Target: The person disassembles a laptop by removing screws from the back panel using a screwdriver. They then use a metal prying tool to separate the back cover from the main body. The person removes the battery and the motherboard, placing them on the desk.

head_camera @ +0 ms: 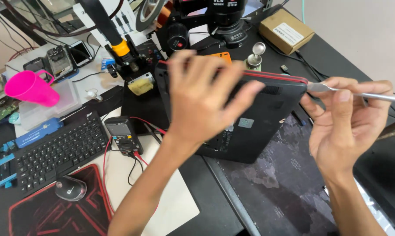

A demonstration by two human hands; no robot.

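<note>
Laptop (254, 126) tilted up under the spread left hand (201, 98); right hand (346, 120) pinches a metal pry tool (359, 92) at the corner seam, prying stage, probably needing gentle leverage.

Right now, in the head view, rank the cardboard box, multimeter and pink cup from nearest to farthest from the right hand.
1. Cardboard box, up-left of the right hand, at the desk's back.
2. Multimeter, far left, past the laptop.
3. Pink cup, at the left edge.
</note>
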